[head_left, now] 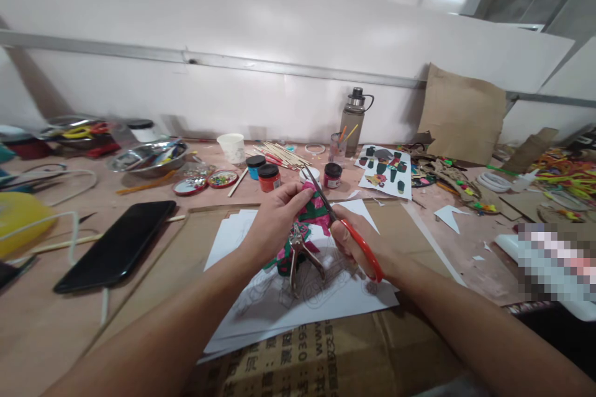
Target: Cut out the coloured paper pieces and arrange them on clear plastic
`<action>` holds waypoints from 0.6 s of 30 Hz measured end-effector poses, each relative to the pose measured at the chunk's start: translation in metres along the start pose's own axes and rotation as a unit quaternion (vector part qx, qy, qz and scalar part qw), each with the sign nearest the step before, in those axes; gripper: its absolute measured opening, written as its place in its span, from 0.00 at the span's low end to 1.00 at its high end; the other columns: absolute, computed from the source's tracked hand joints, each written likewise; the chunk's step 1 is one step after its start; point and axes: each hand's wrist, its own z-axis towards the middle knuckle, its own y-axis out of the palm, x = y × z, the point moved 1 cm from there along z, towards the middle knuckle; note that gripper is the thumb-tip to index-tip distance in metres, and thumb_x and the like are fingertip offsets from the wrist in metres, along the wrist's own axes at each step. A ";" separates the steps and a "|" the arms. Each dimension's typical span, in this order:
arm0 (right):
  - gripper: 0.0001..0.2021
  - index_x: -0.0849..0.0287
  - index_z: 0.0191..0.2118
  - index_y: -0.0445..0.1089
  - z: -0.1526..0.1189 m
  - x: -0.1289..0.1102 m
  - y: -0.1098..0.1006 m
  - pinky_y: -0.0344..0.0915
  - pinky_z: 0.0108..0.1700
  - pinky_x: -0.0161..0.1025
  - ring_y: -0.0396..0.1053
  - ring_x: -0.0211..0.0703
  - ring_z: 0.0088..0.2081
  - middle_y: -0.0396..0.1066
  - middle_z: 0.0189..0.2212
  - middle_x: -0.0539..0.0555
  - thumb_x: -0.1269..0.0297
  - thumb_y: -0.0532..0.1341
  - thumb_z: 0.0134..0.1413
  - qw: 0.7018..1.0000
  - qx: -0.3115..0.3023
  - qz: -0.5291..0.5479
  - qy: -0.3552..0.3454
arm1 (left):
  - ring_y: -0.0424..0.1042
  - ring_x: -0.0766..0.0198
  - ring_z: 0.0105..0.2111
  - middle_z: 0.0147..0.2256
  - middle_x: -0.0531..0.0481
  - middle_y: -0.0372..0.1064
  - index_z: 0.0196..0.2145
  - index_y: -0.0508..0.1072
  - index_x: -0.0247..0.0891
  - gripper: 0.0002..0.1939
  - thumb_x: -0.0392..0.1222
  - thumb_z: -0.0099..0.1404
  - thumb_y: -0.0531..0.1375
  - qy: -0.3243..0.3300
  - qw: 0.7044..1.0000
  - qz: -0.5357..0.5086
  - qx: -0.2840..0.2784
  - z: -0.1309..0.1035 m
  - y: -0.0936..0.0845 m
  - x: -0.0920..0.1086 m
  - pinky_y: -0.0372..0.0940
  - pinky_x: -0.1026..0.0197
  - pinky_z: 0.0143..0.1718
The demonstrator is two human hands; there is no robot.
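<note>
My left hand [289, 203] pinches a small pink and green painted piece [317, 209], which looks like paper. In my right hand [352, 234] is a pair of scissors [359, 240] with red handles, its dark blades pointing up and away beside the painted piece. Whether the blades touch it I cannot tell. Just below my hands a metal hole punch [298, 251] lies on white sheets [242, 322] with pencil drawings. More pink and green painted pieces [285, 263] lie under and around the punch.
A sheet of cardboard [161, 273] lies beneath the papers. Left are a black phone [118, 245] and a metal bowl [149, 158]. Paint jars [269, 178], wooden sticks [284, 154], a paper cup [231, 147] and a bottle [352, 121] stand or lie behind. Painted pictures [385, 170] are back right.
</note>
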 end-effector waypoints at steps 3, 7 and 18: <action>0.24 0.58 0.38 0.64 0.000 0.004 0.001 0.53 0.25 0.31 0.56 0.35 0.27 0.62 0.28 0.50 0.38 0.54 0.63 1.000 -0.004 0.002 0.002 | 0.65 0.67 0.26 0.26 0.53 0.69 0.27 0.73 0.37 0.15 0.51 0.55 0.70 0.003 1.000 -0.001 0.002 0.000 0.001 0.000 0.62 0.66 0.27; 0.23 0.57 0.37 0.63 0.000 0.011 0.003 0.52 0.24 0.31 0.52 0.33 0.23 0.56 0.23 0.46 0.39 0.53 0.64 0.999 -0.012 0.024 0.018 | 0.65 0.67 0.26 0.26 0.53 0.68 0.27 0.73 0.37 0.15 0.50 0.55 0.70 0.000 1.000 -0.002 0.004 0.000 0.000 0.000 0.62 0.65 0.27; 0.30 0.56 0.34 0.57 -0.001 0.007 0.005 0.48 0.22 0.33 0.48 0.33 0.22 0.53 0.23 0.45 0.29 0.48 0.58 0.998 -0.011 0.034 0.045 | 0.66 0.66 0.27 0.27 0.52 0.69 0.28 0.74 0.37 0.14 0.50 0.56 0.69 0.007 1.000 0.006 -0.004 0.001 -0.002 -0.002 0.63 0.64 0.28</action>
